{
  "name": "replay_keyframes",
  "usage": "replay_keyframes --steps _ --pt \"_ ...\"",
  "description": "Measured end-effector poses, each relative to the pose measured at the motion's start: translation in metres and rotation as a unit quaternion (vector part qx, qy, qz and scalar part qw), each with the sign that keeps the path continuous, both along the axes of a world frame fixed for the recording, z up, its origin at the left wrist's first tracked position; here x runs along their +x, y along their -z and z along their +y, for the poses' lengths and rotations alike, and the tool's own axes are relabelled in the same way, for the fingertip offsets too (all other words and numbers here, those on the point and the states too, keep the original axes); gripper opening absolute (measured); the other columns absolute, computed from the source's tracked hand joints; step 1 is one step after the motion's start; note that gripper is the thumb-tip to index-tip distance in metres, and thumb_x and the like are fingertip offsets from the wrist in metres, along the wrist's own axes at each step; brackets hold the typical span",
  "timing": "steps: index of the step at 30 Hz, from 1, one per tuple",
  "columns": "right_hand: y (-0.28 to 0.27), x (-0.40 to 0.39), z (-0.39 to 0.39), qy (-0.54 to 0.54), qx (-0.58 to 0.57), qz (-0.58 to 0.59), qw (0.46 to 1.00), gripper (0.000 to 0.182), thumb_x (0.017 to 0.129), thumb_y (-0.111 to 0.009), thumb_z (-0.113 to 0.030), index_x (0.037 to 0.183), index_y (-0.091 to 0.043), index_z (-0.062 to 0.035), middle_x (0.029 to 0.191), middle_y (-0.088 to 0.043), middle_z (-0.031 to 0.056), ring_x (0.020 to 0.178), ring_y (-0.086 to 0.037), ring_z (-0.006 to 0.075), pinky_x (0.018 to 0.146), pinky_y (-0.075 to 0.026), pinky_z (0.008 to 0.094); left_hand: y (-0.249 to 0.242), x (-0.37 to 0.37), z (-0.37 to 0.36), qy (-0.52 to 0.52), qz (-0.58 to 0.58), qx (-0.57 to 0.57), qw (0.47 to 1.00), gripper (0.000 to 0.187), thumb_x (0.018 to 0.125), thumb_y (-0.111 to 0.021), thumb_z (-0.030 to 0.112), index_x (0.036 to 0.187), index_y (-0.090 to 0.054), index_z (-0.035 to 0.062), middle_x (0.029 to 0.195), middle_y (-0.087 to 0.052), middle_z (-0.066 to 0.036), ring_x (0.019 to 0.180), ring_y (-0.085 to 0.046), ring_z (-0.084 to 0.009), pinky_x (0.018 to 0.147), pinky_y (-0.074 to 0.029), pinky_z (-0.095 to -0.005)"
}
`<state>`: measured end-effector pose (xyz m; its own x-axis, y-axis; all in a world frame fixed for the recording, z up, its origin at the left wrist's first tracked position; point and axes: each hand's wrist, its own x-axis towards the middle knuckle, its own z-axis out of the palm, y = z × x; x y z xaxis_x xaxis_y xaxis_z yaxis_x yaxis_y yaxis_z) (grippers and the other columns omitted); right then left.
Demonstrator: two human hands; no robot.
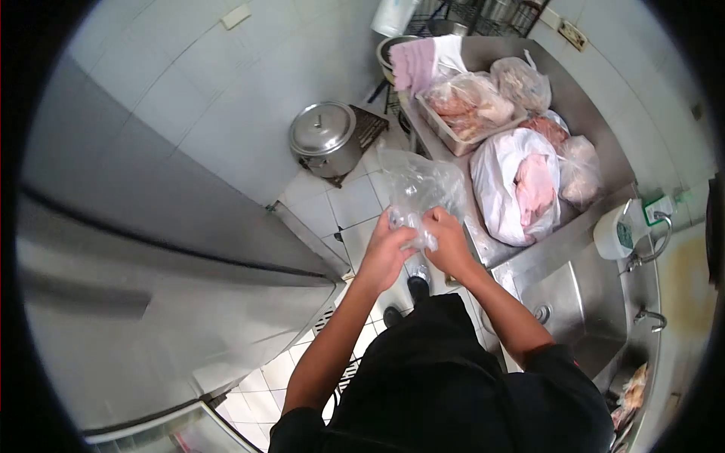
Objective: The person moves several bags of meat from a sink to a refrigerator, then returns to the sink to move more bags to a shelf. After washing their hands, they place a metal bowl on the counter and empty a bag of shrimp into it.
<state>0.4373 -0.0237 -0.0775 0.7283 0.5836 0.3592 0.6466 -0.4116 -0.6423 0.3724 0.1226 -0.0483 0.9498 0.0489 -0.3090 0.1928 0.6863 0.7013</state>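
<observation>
A clear plastic bag (423, 181) hangs out in front of me, gathered at its near end between both hands. My left hand (387, 249) is closed on the bunched plastic. Close beside it, my right hand (447, 241) grips the same gathered part with fingers curled in. The bag's loose end spreads away toward the steel counter. Just right of the hands, a white plastic bag (495, 189) lies open on the counter with pink raw meat (535, 189) showing inside.
A tray (457, 143) of bagged meat and more meat bags (521, 83) stand on the steel counter (604, 113). A sink (574, 294) with taps is at right. A lidded pot (325, 132) sits low ahead. A large steel cabinet (151, 302) borders the left.
</observation>
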Motion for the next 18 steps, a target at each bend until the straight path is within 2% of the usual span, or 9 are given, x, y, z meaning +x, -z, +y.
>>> replay_keyframes --steps 1,4,5,8,11,13,14,16,18 --pt "0.0 -0.006 0.004 -0.032 0.0 -0.028 0.999 0.031 0.059 -0.063 0.006 0.089 -0.061 -0.0017 0.095 -0.055 0.0138 0.09 -0.054 0.0364 0.076 -0.044 0.042 -0.013 -0.008 -0.003 -0.016 0.022 0.01 1.0 0.053 0.079 -0.062 0.002 0.128 -0.041 0.0069 0.118 -0.053 -0.009 0.107 -0.054 -0.0199 0.09 -0.045 -0.0388" --pt "-0.002 -0.019 0.017 -0.123 -0.055 0.0 0.991 0.035 0.058 -0.064 0.005 0.092 -0.062 -0.0036 0.097 -0.055 0.0135 0.095 -0.053 0.0364 0.082 -0.043 0.0428 -0.001 -0.025 0.002 -0.089 0.042 0.168 0.981 0.043 0.08 -0.062 0.0 0.12 -0.045 0.0014 0.112 -0.056 -0.009 0.103 -0.057 -0.0196 0.088 -0.047 -0.0349" --pt "0.004 -0.018 0.02 -0.139 -0.06 0.068 0.986 0.041 0.057 -0.067 0.003 0.098 -0.063 -0.0045 0.102 -0.055 0.0134 0.1 -0.053 0.0355 0.089 -0.042 0.0416 0.018 -0.028 0.008 -0.14 0.03 0.174 0.974 0.048 0.078 -0.062 -0.001 0.122 -0.044 -0.0015 0.107 -0.059 -0.009 0.097 -0.059 -0.018 0.087 -0.047 -0.0303" --pt "-0.018 -0.023 0.018 -0.189 -0.004 0.124 0.974 0.057 0.062 -0.072 -0.001 0.117 -0.057 -0.0029 0.113 -0.055 0.0134 0.108 -0.054 0.0309 0.096 -0.041 0.0397 0.032 -0.052 0.021 -0.208 0.017 0.113 0.971 0.041 0.079 -0.058 -0.002 0.119 -0.048 -0.0028 0.108 -0.06 -0.01 0.098 -0.06 -0.0189 0.087 -0.047 -0.0319" --pt "-0.024 -0.032 0.016 -0.166 0.072 0.224 0.958 0.075 0.068 -0.077 -0.009 0.135 -0.044 -0.0003 0.122 -0.054 0.0157 0.115 -0.052 0.0265 0.098 -0.041 0.0361 0.021 -0.072 0.019 -0.163 -0.02 0.042 0.986 0.033 0.081 -0.056 -0.002 0.114 -0.054 -0.0025 0.106 -0.062 -0.011 0.099 -0.061 -0.0196 0.088 -0.048 -0.0333" --pt "-0.015 -0.041 0.011 -0.193 0.162 0.41 0.876 0.08 0.07 -0.077 -0.009 0.139 -0.037 0.0006 0.123 -0.054 0.014 0.112 -0.054 0.0229 0.095 -0.044 0.0341 0.028 -0.077 0.012 -0.108 -0.023 -0.023 0.994 0.034 0.083 -0.058 0.002 0.117 -0.055 -0.0021 0.109 -0.062 -0.012 0.103 -0.06 -0.0214 0.09 -0.048 -0.0353" --pt "-0.01 -0.042 0.012 -0.211 0.192 0.498 0.819 0.083 0.071 -0.077 -0.009 0.141 -0.034 0.001 0.123 -0.054 0.0132 0.11 -0.055 0.0211 0.094 -0.045 0.0331 0.03 -0.077 0.009 -0.094 -0.033 -0.055 0.994 0.034 0.084 -0.059 0.004 0.118 -0.056 -0.0019 0.111 -0.062 -0.012 0.105 -0.06 -0.0222 0.092 -0.048 -0.0363" --pt "0.008 -0.045 0.009 -0.168 0.218 0.543 0.793 0.073 0.071 -0.076 -0.007 0.135 -0.042 0.0008 0.116 -0.057 0.0096 0.103 -0.057 0.0183 0.089 -0.048 0.0311 0.026 -0.079 -0.005 -0.094 -0.023 -0.062 0.993 0.035 0.086 -0.06 0.009 0.119 -0.056 -0.0013 0.113 -0.062 -0.01 0.105 -0.06 -0.0217 0.094 -0.047 -0.0373" --pt "0.021 -0.044 0.005 -0.165 0.226 0.536 0.797 0.056 0.074 -0.071 -0.004 0.126 -0.05 0.0015 0.109 -0.06 0.0087 0.097 -0.06 0.0173 0.086 -0.049 0.0306 0.034 -0.08 -0.017 -0.111 -0.015 -0.008 0.994 0.037 0.086 -0.061 0.013 0.119 -0.057 -0.0007 0.114 -0.062 -0.012 0.107 -0.059 -0.0227 0.096 -0.045 -0.0391"
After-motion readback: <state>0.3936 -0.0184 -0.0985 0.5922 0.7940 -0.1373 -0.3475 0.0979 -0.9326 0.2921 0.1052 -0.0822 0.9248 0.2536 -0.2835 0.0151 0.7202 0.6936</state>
